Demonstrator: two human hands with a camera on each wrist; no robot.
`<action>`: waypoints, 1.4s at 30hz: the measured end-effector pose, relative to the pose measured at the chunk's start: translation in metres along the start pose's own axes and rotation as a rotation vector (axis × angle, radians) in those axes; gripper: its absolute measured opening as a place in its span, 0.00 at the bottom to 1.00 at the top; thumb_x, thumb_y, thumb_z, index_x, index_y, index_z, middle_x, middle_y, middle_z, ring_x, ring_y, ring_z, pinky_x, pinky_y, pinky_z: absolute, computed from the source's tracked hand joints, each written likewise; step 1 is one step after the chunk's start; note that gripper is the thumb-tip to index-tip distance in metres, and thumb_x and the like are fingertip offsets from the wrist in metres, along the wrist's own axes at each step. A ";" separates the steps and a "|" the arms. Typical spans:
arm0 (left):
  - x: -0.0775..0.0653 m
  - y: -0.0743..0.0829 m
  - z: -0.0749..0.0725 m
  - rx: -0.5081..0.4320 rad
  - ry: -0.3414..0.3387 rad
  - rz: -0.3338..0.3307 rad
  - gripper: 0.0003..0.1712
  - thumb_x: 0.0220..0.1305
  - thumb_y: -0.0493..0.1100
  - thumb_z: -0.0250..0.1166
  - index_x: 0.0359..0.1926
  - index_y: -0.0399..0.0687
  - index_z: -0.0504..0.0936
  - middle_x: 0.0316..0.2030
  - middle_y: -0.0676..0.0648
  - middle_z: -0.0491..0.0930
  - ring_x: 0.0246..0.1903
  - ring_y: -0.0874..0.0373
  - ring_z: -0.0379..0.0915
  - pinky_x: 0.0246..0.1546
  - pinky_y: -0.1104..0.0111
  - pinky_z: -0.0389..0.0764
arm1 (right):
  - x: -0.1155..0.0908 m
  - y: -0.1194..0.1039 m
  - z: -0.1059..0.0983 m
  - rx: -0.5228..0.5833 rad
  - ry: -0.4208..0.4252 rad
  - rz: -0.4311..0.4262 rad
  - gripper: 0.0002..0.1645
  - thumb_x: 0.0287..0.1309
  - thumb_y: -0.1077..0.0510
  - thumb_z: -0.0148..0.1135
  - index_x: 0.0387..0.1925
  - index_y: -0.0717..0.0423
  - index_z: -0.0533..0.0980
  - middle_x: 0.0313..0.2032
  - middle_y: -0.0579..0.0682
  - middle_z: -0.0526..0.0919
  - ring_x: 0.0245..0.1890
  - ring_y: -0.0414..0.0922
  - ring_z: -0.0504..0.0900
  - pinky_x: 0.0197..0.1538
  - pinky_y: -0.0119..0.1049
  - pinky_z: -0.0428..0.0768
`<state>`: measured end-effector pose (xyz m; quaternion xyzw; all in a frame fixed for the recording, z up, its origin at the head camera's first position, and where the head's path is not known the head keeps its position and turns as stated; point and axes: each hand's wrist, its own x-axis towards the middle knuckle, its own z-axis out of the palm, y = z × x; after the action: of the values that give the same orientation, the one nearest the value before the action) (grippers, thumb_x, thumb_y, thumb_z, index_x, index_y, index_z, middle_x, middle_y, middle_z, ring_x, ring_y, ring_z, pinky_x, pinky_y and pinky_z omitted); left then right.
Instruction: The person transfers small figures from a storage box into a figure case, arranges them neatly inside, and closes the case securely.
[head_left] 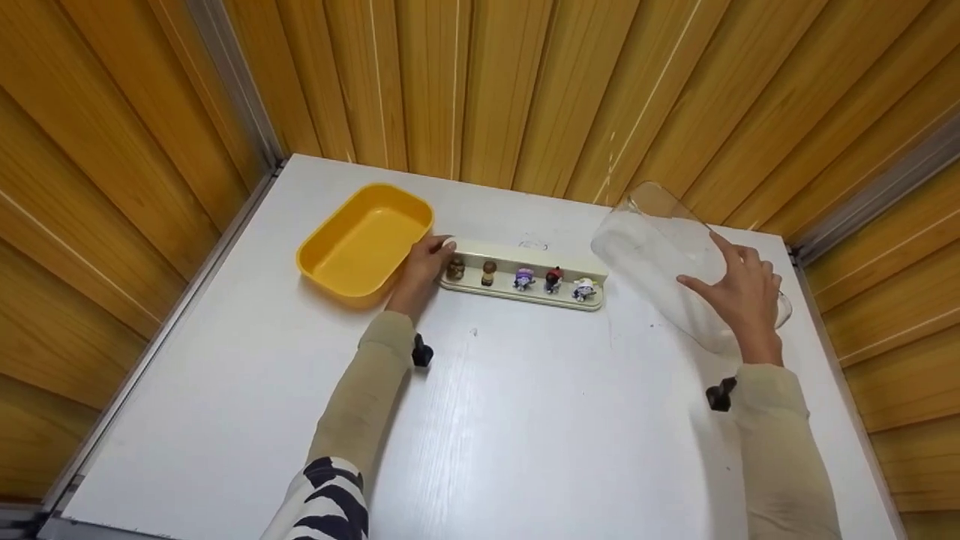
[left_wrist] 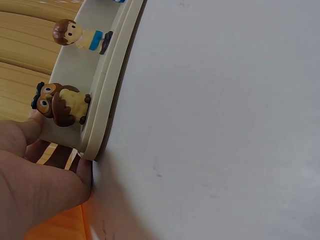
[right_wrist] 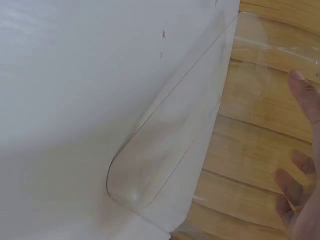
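Observation:
My left hand [head_left: 424, 270] grips the left end of a long cream display stand [left_wrist: 100, 110]. Its thumb and fingers close around that end, beside an owl figurine [left_wrist: 62, 105]. Several small figurines stand in a row on the stand, among them a brown-haired boy [left_wrist: 82, 37] and a purple-and-white one [head_left: 523, 280]. On the right, my right hand [head_left: 746, 289] holds a clear plastic cover [head_left: 645, 240], which sits slanted over the table's far right part. The index fingertip is at the cover's far edge; the thumb points left across it.
A yellow tub [head_left: 364, 292] stands left of the stand, close to my left forearm. Wood-patterned walls [head_left: 510, 90] enclose the white table [head_left: 525, 420] at the back and sides. Black camera mounts [head_left: 422, 352] sit at both wrists.

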<state>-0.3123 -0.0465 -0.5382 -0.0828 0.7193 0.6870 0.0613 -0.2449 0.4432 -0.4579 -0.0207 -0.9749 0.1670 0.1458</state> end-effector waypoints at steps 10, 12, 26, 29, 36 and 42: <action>-0.002 0.003 -0.005 -0.024 -0.018 -0.035 0.21 0.75 0.47 0.61 0.64 0.45 0.79 0.66 0.47 0.75 0.70 0.54 0.63 0.73 0.62 0.63 | 0.011 -0.045 0.028 0.406 0.202 -0.023 0.51 0.53 0.47 0.79 0.76 0.36 0.64 0.61 0.58 0.75 0.55 0.57 0.78 0.58 0.54 0.78; -0.003 0.002 -0.005 -0.037 -0.030 -0.036 0.21 0.75 0.47 0.61 0.64 0.45 0.79 0.64 0.47 0.76 0.69 0.54 0.63 0.72 0.62 0.63 | 0.006 -0.050 0.035 0.485 0.215 -0.031 0.50 0.53 0.50 0.79 0.75 0.34 0.64 0.60 0.54 0.77 0.54 0.52 0.79 0.57 0.44 0.79; -0.003 0.002 -0.005 0.072 -0.010 0.016 0.22 0.75 0.47 0.61 0.64 0.44 0.79 0.62 0.46 0.78 0.68 0.53 0.66 0.72 0.61 0.64 | -0.002 -0.108 0.022 0.657 0.252 -0.220 0.49 0.45 0.69 0.79 0.71 0.57 0.69 0.58 0.63 0.77 0.50 0.35 0.77 0.54 0.29 0.74; -0.004 0.003 -0.007 0.059 -0.011 0.001 0.21 0.75 0.48 0.61 0.64 0.46 0.79 0.64 0.47 0.77 0.69 0.53 0.64 0.73 0.61 0.63 | 0.010 -0.101 0.031 0.660 0.243 -0.228 0.50 0.45 0.70 0.80 0.71 0.57 0.69 0.59 0.61 0.77 0.50 0.39 0.78 0.54 0.30 0.74; -0.002 0.003 -0.007 0.067 -0.015 -0.055 0.23 0.74 0.50 0.62 0.65 0.49 0.78 0.67 0.48 0.74 0.72 0.52 0.60 0.74 0.59 0.59 | 0.026 -0.096 0.043 0.652 0.204 -0.255 0.52 0.44 0.64 0.83 0.72 0.48 0.70 0.59 0.51 0.80 0.52 0.43 0.79 0.56 0.34 0.76; -0.004 0.005 -0.006 0.053 -0.009 -0.109 0.23 0.73 0.53 0.62 0.65 0.55 0.78 0.68 0.51 0.73 0.72 0.54 0.59 0.75 0.59 0.58 | 0.032 -0.102 0.045 0.603 0.142 -0.281 0.53 0.43 0.57 0.85 0.72 0.41 0.70 0.59 0.48 0.80 0.54 0.52 0.79 0.59 0.45 0.77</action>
<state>-0.3097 -0.0518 -0.5321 -0.1168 0.7314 0.6638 0.1040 -0.2876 0.3352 -0.4553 0.1464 -0.8624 0.4241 0.2345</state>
